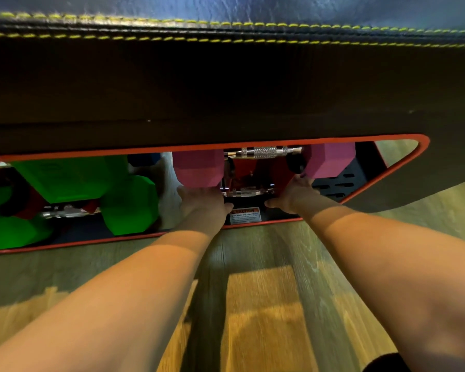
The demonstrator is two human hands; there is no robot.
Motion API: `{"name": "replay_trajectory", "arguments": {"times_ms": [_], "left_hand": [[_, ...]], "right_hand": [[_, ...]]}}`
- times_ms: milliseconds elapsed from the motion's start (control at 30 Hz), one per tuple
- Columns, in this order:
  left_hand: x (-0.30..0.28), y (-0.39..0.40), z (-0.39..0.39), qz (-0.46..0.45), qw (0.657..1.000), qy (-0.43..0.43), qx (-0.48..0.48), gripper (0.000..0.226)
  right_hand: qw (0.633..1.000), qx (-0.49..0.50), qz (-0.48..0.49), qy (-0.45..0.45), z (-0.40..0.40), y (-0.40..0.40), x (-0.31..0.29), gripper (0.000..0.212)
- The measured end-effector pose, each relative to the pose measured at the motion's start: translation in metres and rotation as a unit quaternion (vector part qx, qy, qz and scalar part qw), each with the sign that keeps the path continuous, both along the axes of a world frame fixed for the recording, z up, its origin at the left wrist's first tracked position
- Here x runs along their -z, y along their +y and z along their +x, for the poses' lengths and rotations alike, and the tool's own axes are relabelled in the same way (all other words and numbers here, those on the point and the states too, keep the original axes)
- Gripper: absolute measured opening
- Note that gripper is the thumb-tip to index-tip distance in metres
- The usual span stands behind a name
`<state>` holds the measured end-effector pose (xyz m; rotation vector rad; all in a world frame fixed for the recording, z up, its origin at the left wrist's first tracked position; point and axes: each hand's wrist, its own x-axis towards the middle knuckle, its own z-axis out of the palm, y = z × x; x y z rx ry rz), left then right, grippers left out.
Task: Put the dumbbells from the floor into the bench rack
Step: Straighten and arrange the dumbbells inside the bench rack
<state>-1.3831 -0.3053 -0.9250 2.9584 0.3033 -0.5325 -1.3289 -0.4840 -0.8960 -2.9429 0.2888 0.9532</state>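
Above the wood-plank floor [261,304], inside the red-framed bench rack [403,175], both hands [203,201] [293,196] press the pink hexagonal chrome-handled dumbbell [263,159], fingers hidden; fingers could get pinched underneath.

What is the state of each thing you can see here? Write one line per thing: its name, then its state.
Pink dumbbell: in the bench rack, a hand at each head.
Green dumbbells: stored in the rack, untouched.
Left hand: open, pressed against the left pink head.
Right hand: open, against the right pink head.
Caution label: stuck on the rack base, text blurred.
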Motion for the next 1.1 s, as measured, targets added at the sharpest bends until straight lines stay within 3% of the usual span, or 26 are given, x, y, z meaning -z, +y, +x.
{"name": "replay_trajectory", "arguments": {"times_ms": [133,300,400,467,633,733,800,833,933,1033,1100], "left_hand": [[-0.004,0.000,0.004,-0.032,0.998,0.057,-0.013,0.057],[-0.026,0.014,0.002,-0.134,0.983,0.114,-0.049,0.064],[-0.031,0.032,-0.002,-0.222,0.967,0.079,-0.096,0.069],[-0.047,0.042,-0.006,-0.239,0.966,0.080,-0.059,0.058],[-0.099,0.065,-0.018,-0.190,0.967,0.159,0.059,0.048],[-0.134,0.077,-0.034,-0.113,0.971,0.183,0.102,0.053],[-0.143,0.087,-0.047,-0.122,0.973,0.155,0.121,0.053],[-0.143,0.094,-0.055,-0.150,0.971,0.148,0.113,0.054],[-0.141,0.121,-0.091,-0.222,0.964,0.113,0.097,0.054],[-0.135,0.162,-0.127,-0.295,0.955,0.010,0.020,0.028],[-0.135,0.196,-0.149,-0.348,0.926,-0.092,-0.116,0.019]], "right_hand": [[1.000,-0.006,0.022,0.002,0.004,-0.002,0.000,0.119],[0.999,-0.014,0.041,-0.003,-0.007,0.000,-0.023,0.105],[0.999,-0.009,0.052,0.002,-0.009,0.002,-0.023,0.112],[0.998,0.012,0.049,0.027,-0.015,0.005,-0.031,0.113],[0.995,-0.046,0.023,0.081,-0.039,0.022,-0.071,0.082],[0.983,-0.053,0.003,0.174,-0.063,0.046,-0.092,0.081],[0.975,-0.067,0.007,0.211,-0.079,0.063,-0.100,0.082],[0.973,-0.096,0.030,0.206,-0.085,0.074,-0.105,0.075],[0.963,-0.211,0.150,0.077,-0.107,0.111,-0.113,0.049],[0.926,-0.273,0.260,-0.024,-0.137,0.151,-0.120,0.076],[0.907,-0.279,0.298,-0.101,-0.152,0.174,-0.120,0.066]]}}
